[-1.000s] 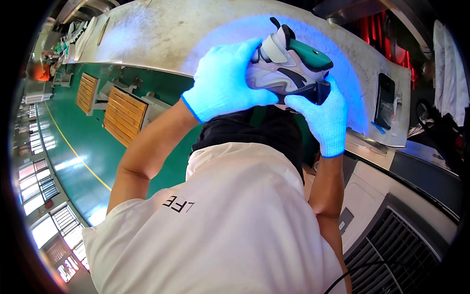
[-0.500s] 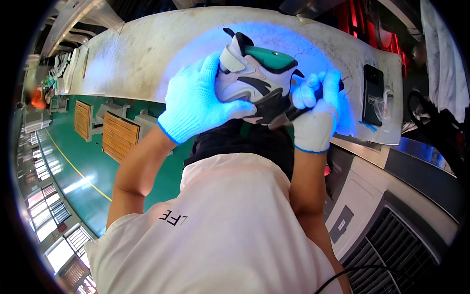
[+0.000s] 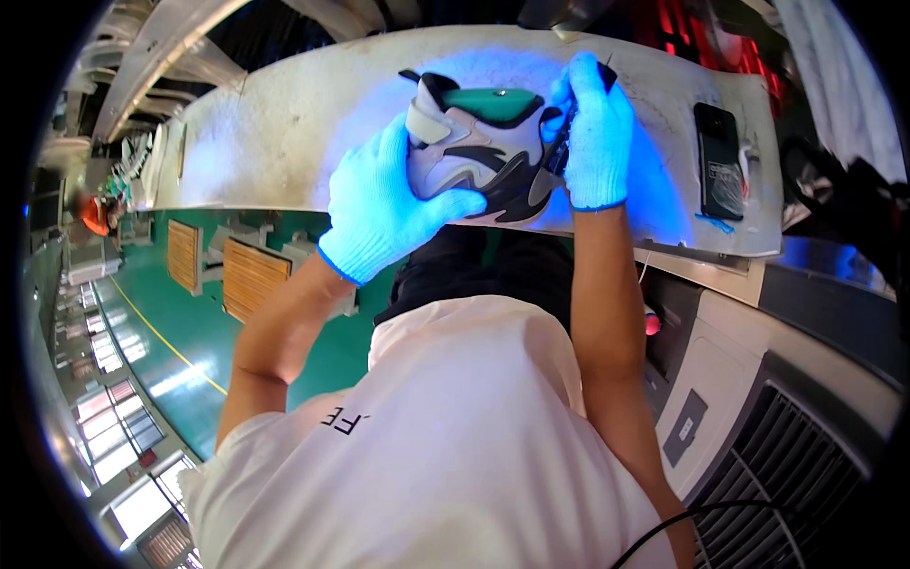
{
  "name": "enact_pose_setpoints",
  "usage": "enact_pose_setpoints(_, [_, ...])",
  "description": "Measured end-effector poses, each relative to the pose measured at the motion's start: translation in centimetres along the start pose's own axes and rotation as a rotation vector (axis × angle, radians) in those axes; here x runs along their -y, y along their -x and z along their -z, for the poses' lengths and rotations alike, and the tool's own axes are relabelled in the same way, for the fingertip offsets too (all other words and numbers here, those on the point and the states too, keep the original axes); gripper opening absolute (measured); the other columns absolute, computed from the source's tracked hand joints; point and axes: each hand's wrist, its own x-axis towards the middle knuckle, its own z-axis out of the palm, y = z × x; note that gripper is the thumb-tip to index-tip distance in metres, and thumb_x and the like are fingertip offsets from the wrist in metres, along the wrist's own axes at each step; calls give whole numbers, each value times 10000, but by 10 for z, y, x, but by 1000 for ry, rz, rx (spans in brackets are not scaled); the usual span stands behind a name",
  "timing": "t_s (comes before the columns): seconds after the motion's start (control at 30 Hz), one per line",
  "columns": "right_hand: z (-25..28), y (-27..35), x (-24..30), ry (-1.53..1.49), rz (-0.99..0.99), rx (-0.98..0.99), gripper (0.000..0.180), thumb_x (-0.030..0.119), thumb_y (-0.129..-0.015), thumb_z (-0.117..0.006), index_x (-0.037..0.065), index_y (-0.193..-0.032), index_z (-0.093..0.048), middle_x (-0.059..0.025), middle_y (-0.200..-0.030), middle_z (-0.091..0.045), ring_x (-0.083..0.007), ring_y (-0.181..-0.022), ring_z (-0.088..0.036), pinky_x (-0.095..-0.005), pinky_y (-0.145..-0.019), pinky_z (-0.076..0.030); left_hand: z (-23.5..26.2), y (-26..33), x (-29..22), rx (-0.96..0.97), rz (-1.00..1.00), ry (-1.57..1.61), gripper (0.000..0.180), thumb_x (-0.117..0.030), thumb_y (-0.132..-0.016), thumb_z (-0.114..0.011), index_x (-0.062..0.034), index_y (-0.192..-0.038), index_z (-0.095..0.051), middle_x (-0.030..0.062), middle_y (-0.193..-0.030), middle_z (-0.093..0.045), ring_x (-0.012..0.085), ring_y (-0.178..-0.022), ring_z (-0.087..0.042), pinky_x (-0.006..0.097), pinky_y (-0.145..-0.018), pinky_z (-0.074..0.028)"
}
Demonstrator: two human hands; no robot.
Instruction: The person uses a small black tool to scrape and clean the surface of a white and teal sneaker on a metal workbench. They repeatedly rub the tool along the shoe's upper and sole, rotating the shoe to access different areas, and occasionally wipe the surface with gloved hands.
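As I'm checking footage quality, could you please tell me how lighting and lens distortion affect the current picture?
Head view: blue light tints the left hand and right hand brightly; head view: glare streaks the green floor, and the windows look washed out; head view: the workbench edge bows, with black corners around the picture.

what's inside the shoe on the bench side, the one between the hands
A green solid-looking form sits in the opening of the shoe, its upper part showing. The rest of it, and the shoe's inner sole, are covered.
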Motion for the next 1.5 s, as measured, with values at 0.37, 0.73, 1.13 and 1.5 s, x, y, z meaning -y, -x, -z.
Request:
enact_pose_setpoints(0.37, [21, 28, -52, -59, -197, -268, 298, 321, -1084, -742, 31, -1023, -717, -34, -895, -699, -173, -787, -672, -360, -692, -540, -4, 14, 0, -48, 12, 50, 1039, -694, -672, -990, -38, -1417, -685, 177, -1239, -798, 416, -1119, -783, 485, -969, -621])
enact_pose_setpoints(0.73, [27, 54, -50, 459, 294, 77, 233, 217, -1077, -705, -10, -1022, -705, -107, -945, -736, -222, -878, -727, -374, -829, -584, -28, 33, 26, -222, -247, -12, 976, -591, -612, -1036, -53, -1354, -699, 142, -1141, -724, 397, -969, -713, 508, -876, -554])
enact_pose_setpoints(1.13, [20, 50, -43, 434, 176, -31, 310, 256, -1019, -777, -43, -960, -727, -89, -809, -750, -205, -774, -731, -346, -767, -579, -27, 23, 34, -9, -162, 161, 881, -431, -573, -1081, -82, -1308, -743, 162, -1225, -761, 387, -1070, -755, 494, -904, -618])
enact_pose_setpoints(1.5, [14, 44, -34, 74, -87, -56, 320, 281, -1085, -735, -35, -1034, -755, -67, -922, -739, -213, -895, -726, -377, -853, -612, -31, 20, 81, -239, -654, 17, 603, -385, -930, -789, 10, -1367, -659, 271, -1350, -731, 490, -1227, -714, 635, -1070, -540])
